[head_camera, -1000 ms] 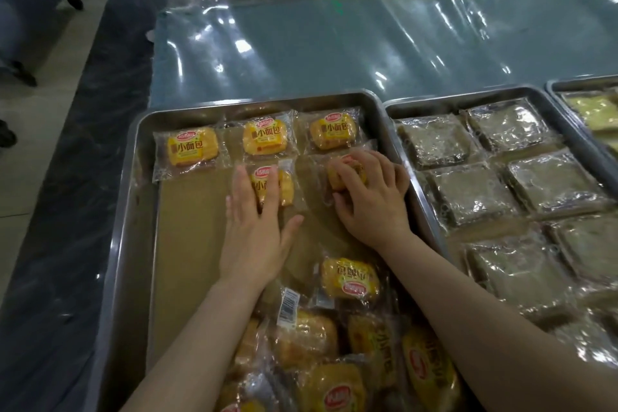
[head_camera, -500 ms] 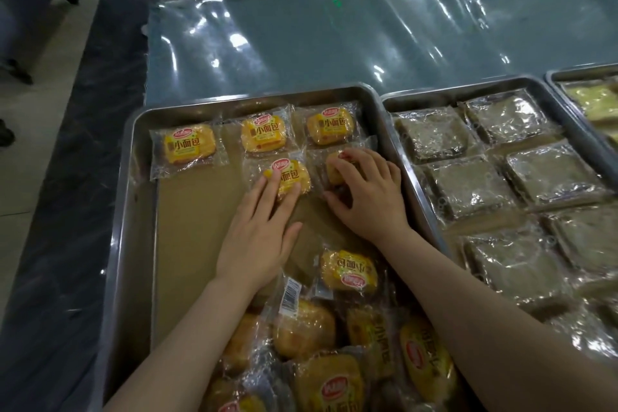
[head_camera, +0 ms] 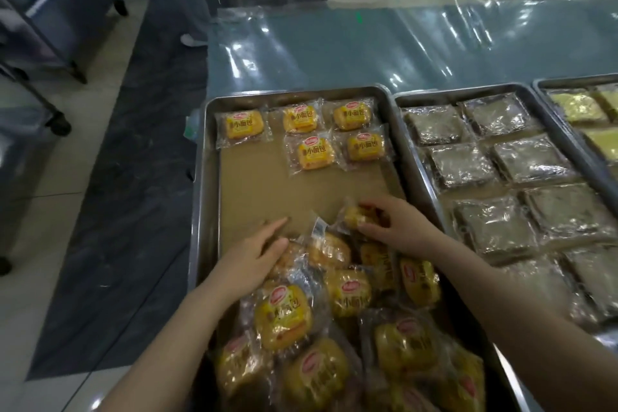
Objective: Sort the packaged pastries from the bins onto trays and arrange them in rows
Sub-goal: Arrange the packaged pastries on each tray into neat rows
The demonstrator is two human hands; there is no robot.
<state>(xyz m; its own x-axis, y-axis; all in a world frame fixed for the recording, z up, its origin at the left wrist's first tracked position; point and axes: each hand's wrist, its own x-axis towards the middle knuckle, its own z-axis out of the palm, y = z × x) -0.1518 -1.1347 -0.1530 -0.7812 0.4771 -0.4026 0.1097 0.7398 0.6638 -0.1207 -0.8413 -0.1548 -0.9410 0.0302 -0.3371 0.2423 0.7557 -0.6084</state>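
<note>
Pulling back from far rows to pile [head_camera: 284,314]: right hand [head_camera: 398,227] pinches fresh packet [head_camera: 353,216]; left hand [head_camera: 250,256] touches pile, fingers straight. Second row continues.

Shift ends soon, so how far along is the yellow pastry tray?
Done: five pastries sit in rows at the tray's far end, three then two. In hand: the right hand grips one packet off the loose pile; the left hand touches that pile. Left: the pile itself; the brown liner is mostly bare.
</note>
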